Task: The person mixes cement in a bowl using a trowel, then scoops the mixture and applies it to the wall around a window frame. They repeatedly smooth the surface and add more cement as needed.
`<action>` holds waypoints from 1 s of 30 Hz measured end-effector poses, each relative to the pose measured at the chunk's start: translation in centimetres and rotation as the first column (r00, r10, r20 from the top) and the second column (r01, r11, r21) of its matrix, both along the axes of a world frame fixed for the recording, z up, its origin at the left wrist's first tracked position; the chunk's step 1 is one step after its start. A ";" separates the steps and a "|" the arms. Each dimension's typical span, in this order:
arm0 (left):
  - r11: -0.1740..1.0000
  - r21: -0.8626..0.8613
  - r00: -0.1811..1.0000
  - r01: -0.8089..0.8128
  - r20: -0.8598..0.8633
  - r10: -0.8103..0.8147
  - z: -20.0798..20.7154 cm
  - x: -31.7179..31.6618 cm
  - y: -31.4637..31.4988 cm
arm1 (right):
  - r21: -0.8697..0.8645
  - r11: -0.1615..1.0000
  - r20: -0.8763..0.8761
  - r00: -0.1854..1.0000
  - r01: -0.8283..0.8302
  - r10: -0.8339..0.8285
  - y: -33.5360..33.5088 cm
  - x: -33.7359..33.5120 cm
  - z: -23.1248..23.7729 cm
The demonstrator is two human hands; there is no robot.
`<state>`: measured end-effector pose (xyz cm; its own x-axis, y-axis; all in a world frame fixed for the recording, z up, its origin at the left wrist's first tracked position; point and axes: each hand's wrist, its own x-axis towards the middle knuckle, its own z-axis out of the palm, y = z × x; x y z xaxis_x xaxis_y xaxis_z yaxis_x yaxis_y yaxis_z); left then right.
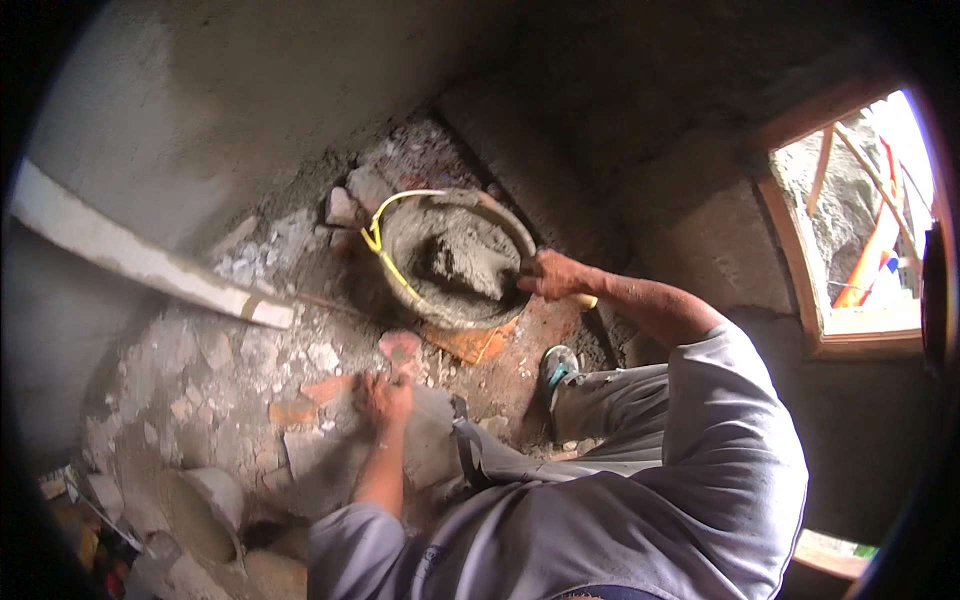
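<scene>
A round bucket (515, 225) of wet grey mortar (450, 215) stands ahead of me, with a yellow cord or handle (375, 235) along its left side. My right hand (550, 276) is closed round the handle of a mortar-covered trowel (490, 275) at the bucket's right rim. The pale handle end (586, 300) sticks out behind the fist. The blade is hidden under a heap of mortar inside the bucket. My left hand (386, 400) hangs lower left of the bucket, fingers slightly apart, close to a flat pinkish piece (400, 346). Nothing shows in its grasp.
Rubble and brick pieces (290, 410) cover the floor to the left. A long pale board (150, 248) juts in from the left. An orange slab (475, 342) shows beneath the bucket. At lower left lies another bucket (225, 492). A wood-framed window (808, 270) opens at right.
</scene>
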<state>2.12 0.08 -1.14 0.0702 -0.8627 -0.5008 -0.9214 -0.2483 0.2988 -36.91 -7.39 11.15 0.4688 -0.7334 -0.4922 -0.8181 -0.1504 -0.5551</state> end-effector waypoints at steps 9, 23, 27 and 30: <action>0.996 -0.091 1.000 0.011 0.017 -0.009 0.6 -1.3 -0.6 | -0.130 0.991 -0.240 0.968 0.035 -0.066 -0.7 0.5 7.5; 0.969 -0.236 0.989 0.070 0.140 -0.037 -1.2 -0.7 -0.6 | 0.409 0.731 0.459 0.569 0.547 -0.682 -20.5 -11.6 13.9; 0.985 -0.158 0.993 0.074 0.104 -0.058 0.6 -1.8 -1.3 | -0.717 0.682 -0.346 0.776 0.145 -0.528 -21.0 -17.7 14.4; 0.986 -0.164 0.993 0.018 0.121 0.002 -0.1 -0.2 0.4 | -0.421 0.684 0.244 0.801 0.596 -0.547 -13.8 -11.3 13.6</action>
<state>1.91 0.46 -1.19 0.1146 -0.9332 -0.3406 -0.9548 -0.1981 0.2214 -48.24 -21.23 24.79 -0.0924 -0.9957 -0.0069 -0.7795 0.0767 -0.6217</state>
